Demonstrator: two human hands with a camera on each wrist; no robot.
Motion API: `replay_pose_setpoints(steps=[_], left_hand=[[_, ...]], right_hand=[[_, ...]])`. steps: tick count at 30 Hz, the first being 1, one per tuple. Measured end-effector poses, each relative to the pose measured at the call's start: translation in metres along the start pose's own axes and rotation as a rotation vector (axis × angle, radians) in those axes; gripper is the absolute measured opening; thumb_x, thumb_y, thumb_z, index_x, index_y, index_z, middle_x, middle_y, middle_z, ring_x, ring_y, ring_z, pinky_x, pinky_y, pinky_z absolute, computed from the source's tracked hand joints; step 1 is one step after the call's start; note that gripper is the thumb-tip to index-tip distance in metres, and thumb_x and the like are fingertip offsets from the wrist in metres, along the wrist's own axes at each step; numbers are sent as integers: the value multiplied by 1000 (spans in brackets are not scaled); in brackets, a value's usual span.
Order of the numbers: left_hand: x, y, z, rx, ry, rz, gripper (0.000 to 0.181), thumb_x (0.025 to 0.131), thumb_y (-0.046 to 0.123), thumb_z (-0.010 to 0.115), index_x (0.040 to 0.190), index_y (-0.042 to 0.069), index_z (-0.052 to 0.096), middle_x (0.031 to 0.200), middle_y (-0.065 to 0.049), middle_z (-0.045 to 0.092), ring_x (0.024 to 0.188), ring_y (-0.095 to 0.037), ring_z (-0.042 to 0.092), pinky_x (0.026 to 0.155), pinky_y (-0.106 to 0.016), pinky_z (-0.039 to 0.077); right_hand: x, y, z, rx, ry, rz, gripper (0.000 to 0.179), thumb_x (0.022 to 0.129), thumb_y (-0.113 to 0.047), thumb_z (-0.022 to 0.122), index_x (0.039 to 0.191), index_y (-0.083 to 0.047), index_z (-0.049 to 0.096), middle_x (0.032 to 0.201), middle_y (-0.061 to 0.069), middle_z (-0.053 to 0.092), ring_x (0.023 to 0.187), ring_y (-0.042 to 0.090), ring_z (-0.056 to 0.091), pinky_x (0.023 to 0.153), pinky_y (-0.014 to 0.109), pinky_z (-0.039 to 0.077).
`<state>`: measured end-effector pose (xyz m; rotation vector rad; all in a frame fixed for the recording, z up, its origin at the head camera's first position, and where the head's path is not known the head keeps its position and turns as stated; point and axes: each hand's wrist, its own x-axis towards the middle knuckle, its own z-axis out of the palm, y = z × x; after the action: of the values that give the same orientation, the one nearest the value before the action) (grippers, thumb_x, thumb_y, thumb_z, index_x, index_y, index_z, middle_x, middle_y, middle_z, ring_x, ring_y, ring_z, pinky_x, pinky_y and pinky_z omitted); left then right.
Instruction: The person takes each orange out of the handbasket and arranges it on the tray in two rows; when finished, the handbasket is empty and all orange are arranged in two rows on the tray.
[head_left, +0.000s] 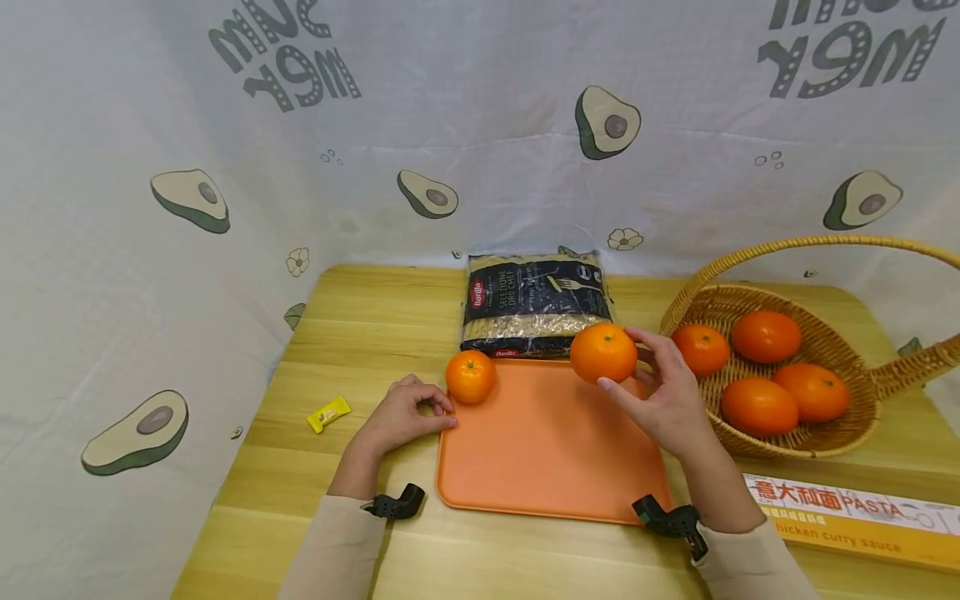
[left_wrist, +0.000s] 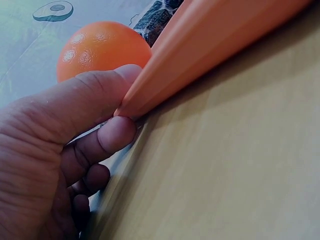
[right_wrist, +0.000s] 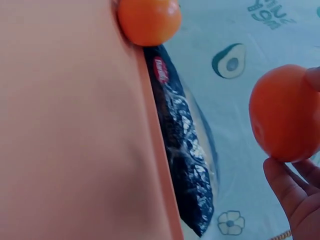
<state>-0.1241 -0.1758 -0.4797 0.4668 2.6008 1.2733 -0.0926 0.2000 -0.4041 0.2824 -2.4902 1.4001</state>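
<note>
The held orange [head_left: 602, 357] is raised near the far right corner of the tray [head_left: 551, 458], gripped in the fingers of the right hand [head_left: 670, 398]; its stem end faces up, its slightly longer axis along the tray's far edge. The left hand [head_left: 405, 414] pinches the tray's left rim, clearest in the left wrist view. Only the head view shows four oranges [head_left: 759, 407], right of the tray.

Before me on the bench [head_left: 270, 517], a tray [head_left: 547, 450] is lying, an orange [head_left: 471, 377] resting at its far left corner, a pasta bag [head_left: 536, 300] behind, a packet [head_left: 328, 414] left. Right, a basket [head_left: 816, 327] is holding four oranges [head_left: 812, 392], a box [head_left: 840, 521] lying before it.
</note>
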Motion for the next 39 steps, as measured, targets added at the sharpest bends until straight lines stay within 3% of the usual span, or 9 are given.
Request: replay_pose_setpoints(steps=[7, 10, 15, 17, 29, 39], left_hand=[[0, 0, 0, -1, 1, 0, 14, 81, 33, 88, 84, 29, 75, 77, 14, 65, 84, -13, 46, 88, -35, 31], [0, 0, 0, 0, 1, -4, 14, 81, 33, 88, 84, 29, 75, 77, 14, 65, 84, -12, 46, 87, -35, 32], [0, 1, 0, 2, 3, -7, 14, 81, 33, 88, 83, 29, 75, 77, 15, 65, 84, -12, 46, 87, -34, 32], [0, 1, 0, 0, 3, -4, 14, 81, 33, 88, 83, 29, 75, 77, 15, 65, 84, -12, 46, 87, -34, 32], [0, 2, 0, -2, 1, -11, 14, 81, 33, 88, 83, 29, 75, 77, 14, 65, 85, -13, 47, 88, -35, 32], [1, 2, 1, 13, 2, -2, 14, 80, 31, 88, 83, 28, 75, 76, 15, 65, 83, -11, 46, 87, -34, 31]], right_hand=[[0, -1, 19, 2, -79, 65, 73, 83, -9, 84, 146, -4, 47, 137, 21, 48, 122, 39, 60, 90, 0, 41], [0, -1, 26, -1, -108, 90, 73, 84, -13, 85, 146, -6, 47, 139, 20, 48, 123, 40, 60, 92, 7, 47], [-1, 2, 37, 19, -139, 109, 73, 84, -14, 86, 146, -8, 48, 140, 18, 49, 125, 37, 60, 97, 38, 53], [-1, 5, 40, 26, -148, 111, 73, 83, -13, 86, 146, -9, 48, 141, 17, 49, 126, 37, 59, 97, 43, 53], [1, 20, 50, 107, -218, 119, 74, 85, -10, 83, 149, -10, 47, 145, 21, 51, 125, 43, 63, 94, 46, 56], [0, 26, 55, 143, -276, 217, 74, 88, -14, 81, 152, -15, 44, 151, 20, 47, 132, 44, 58, 97, 45, 54]])
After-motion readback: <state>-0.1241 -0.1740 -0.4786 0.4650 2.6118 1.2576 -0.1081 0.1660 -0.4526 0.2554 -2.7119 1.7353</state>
